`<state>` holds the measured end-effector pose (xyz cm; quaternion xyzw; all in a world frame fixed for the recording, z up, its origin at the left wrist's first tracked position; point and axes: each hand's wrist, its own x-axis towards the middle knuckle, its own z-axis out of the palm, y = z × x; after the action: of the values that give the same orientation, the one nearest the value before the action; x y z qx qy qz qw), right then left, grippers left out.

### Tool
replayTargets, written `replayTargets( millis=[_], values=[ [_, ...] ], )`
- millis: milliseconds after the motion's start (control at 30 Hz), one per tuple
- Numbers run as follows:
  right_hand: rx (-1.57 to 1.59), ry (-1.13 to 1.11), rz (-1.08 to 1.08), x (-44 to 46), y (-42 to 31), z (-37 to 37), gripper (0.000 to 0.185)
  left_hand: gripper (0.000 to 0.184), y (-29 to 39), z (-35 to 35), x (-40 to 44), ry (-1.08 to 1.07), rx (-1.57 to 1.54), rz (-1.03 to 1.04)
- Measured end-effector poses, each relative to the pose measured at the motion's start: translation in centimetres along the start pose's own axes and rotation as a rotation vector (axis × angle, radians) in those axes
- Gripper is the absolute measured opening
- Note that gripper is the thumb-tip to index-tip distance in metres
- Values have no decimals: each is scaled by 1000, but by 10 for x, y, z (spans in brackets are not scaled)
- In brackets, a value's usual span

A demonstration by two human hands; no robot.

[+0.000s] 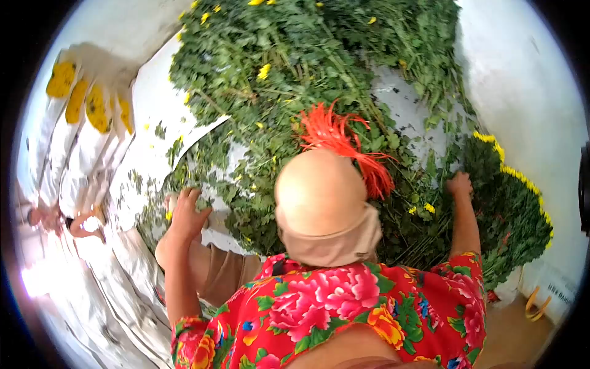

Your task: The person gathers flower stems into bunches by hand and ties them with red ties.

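Observation:
My left hand (189, 213) is at the left beside a bent leg, palm down, fingers apart and holding nothing visible. At the right, my right hand (460, 184) has its fingers curled in among leaves, beside a big bundle of yellow-tipped flowers (513, 215); what it grips is hidden. Loose green flower stems (270, 80) with a few yellow blooms cover the pale sheet between and beyond the hands. A bunch of red strips (344, 144) lies on the stems, just past the bare knee (321, 190).
White-wrapped bundles (86, 141) with yellow tops lean at the left, and more long wrapped bundles (117, 295) lie below them. Part of another person (46, 216) shows at the far left. White walls (528, 74) bound the right side, with a yellow loop (538, 305) low down.

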<state>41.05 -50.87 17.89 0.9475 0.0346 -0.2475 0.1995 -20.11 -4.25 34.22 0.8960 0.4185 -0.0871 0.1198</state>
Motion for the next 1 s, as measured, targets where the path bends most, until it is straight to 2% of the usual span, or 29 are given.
replayTargets(
  millis=[33, 67, 133, 200, 233, 367, 433, 467, 533, 567, 633, 667, 700, 800, 833, 900, 933, 1000],
  values=[
    [78, 102, -197, 25, -13, 3, 60, 51, 22, -13, 6, -52, -27, -94],
    [170, 230, -374, 20, -21, 19, 63, 49, -9, 6, -7, 21, -173, -26],
    [318, 314, -683, -12, -80, -34, 58, 48, 11, 18, 10, 54, -244, 5],
    [226, 434, -861, -33, -141, -75, 60, 49, 38, 18, 18, -3, -410, 40],
    [201, 388, -887, -52, -172, -97, 63, 50, 36, 34, 22, 32, -382, 144],
    [173, 326, -979, -90, -291, -157, 71, 51, 34, 37, 19, -96, -376, 147],
    [184, 353, -876, -98, -340, -173, 84, 52, 23, 39, 21, -61, -341, 146],
    [192, 362, -883, -96, -360, -181, 84, 53, 18, 39, 24, -61, -350, 112],
    [184, 425, -710, -90, -394, -190, 97, 53, 6, 33, 31, -73, -354, 80],
    [190, 426, -713, -82, -409, -190, 97, 54, 3, 39, 36, -97, -383, 44],
    [282, 321, -531, -71, -431, -191, 103, 55, 0, 50, 41, -125, -406, 12],
    [334, 214, -485, -64, -438, -188, 100, 54, 0, 56, 41, -199, -419, -9],
    [342, 204, -483, -58, -445, -182, 100, 53, -3, 60, 41, -278, -428, -31],
    [477, 255, -565, -44, -449, -158, 77, 52, -10, 81, 40, -412, -478, -56],
    [475, 251, -559, -39, -440, -153, 77, 52, -11, 88, 44, -419, -477, -54],
    [547, 545, -702, -38, -418, -148, 60, 50, -12, 97, 52, -435, -707, -89],
    [546, 543, -704, -49, -405, -150, 60, 50, -8, 98, 58, -436, -707, -91],
    [534, 904, -885, -90, -367, -164, 51, 48, 9, 97, 86, -384, -1075, -183]
  ],
)
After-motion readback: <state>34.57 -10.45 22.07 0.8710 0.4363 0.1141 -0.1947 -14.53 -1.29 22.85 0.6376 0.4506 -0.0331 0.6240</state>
